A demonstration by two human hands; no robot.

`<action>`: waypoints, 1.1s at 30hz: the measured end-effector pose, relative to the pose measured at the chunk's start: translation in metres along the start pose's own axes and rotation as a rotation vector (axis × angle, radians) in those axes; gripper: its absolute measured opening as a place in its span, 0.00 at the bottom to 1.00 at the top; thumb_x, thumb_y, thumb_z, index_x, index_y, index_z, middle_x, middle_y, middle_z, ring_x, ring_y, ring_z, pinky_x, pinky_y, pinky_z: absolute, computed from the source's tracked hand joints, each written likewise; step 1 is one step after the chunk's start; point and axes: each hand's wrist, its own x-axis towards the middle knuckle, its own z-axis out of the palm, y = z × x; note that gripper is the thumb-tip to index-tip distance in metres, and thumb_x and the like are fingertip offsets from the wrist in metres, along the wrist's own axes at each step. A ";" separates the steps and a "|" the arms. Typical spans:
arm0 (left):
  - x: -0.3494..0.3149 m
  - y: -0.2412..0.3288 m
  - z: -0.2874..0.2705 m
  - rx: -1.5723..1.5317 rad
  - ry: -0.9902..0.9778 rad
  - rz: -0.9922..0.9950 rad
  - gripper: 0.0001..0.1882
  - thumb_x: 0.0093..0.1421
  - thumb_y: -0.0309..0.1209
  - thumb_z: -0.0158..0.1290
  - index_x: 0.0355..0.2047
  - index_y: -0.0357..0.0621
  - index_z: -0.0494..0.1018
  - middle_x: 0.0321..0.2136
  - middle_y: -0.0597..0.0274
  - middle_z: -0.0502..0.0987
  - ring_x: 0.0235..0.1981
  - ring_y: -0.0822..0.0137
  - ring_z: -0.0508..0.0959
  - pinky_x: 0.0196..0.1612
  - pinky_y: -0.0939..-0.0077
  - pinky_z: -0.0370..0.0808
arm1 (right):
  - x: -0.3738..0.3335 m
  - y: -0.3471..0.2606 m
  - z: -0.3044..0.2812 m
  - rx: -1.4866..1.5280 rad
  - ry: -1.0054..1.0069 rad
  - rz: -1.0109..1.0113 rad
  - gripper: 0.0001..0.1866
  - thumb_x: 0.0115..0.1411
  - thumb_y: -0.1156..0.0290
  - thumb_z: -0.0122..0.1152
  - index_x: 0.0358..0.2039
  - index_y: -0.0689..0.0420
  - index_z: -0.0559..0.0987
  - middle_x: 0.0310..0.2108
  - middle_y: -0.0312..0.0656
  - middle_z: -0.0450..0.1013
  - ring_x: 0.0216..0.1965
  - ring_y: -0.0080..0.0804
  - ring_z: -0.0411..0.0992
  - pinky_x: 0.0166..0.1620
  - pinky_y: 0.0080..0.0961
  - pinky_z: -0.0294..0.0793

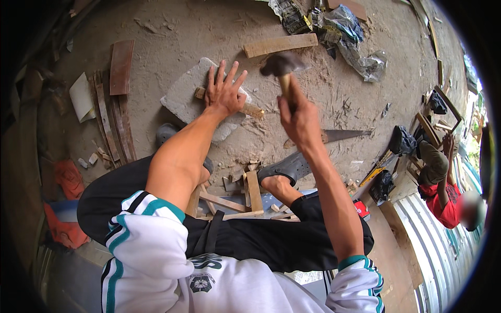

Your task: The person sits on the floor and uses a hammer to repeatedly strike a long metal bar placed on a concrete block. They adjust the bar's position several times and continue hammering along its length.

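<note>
My left hand (224, 97) lies flat with its fingers spread, pressing on a short wooden stick (253, 110). The stick rests across a rough pale concrete block (181, 95), one end poking out either side of the hand. Raised to the right of the block, my right hand (300, 119) is closed round the wooden handle of a hammer (283, 64); its dark head is slightly smeared by motion. A handsaw (347, 134) lies on the ground, partly covered by my right forearm.
Beyond the hammer lies a wooden plank (281, 45), with crumpled plastic (370, 65) to its right. Boards (121, 68) lie at left. Wood offcuts (253, 190) are between my feet, near a grey clog (286, 169). Another person (441, 193) sits at far right.
</note>
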 end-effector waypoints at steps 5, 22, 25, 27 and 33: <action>0.007 0.006 0.002 -0.068 0.062 0.001 0.40 0.52 0.38 0.48 0.69 0.61 0.59 0.72 0.61 0.50 0.73 0.45 0.45 0.72 0.41 0.36 | -0.014 0.020 -0.010 -0.151 -0.348 0.145 0.28 0.61 0.71 0.56 0.62 0.57 0.67 0.32 0.66 0.75 0.37 0.66 0.75 0.40 0.53 0.74; 0.006 0.001 0.009 0.002 0.116 0.053 0.32 0.60 0.42 0.46 0.67 0.59 0.62 0.71 0.59 0.54 0.73 0.48 0.44 0.72 0.40 0.36 | -0.050 0.000 -0.037 -0.103 0.019 0.157 0.27 0.62 0.68 0.56 0.61 0.60 0.68 0.31 0.64 0.77 0.33 0.64 0.77 0.36 0.47 0.74; 0.002 -0.005 0.012 -0.069 0.160 0.115 0.31 0.62 0.47 0.48 0.66 0.58 0.63 0.70 0.60 0.56 0.73 0.54 0.47 0.72 0.43 0.37 | -0.077 0.012 -0.045 -0.023 0.009 0.300 0.26 0.62 0.66 0.57 0.60 0.60 0.69 0.31 0.62 0.77 0.31 0.59 0.78 0.36 0.44 0.75; -0.004 -0.008 0.006 -0.141 0.171 0.209 0.31 0.63 0.50 0.49 0.65 0.57 0.64 0.69 0.61 0.57 0.73 0.57 0.49 0.72 0.44 0.38 | -0.100 0.020 -0.042 0.052 0.000 0.430 0.26 0.62 0.66 0.58 0.60 0.60 0.70 0.30 0.60 0.77 0.29 0.53 0.79 0.36 0.43 0.76; -0.061 -0.031 -0.012 -0.001 0.034 0.442 0.28 0.59 0.39 0.59 0.60 0.55 0.69 0.65 0.63 0.64 0.69 0.58 0.58 0.69 0.49 0.54 | -0.142 0.032 -0.012 0.163 0.027 0.517 0.30 0.64 0.67 0.61 0.65 0.57 0.67 0.19 0.38 0.71 0.13 0.23 0.68 0.15 0.25 0.68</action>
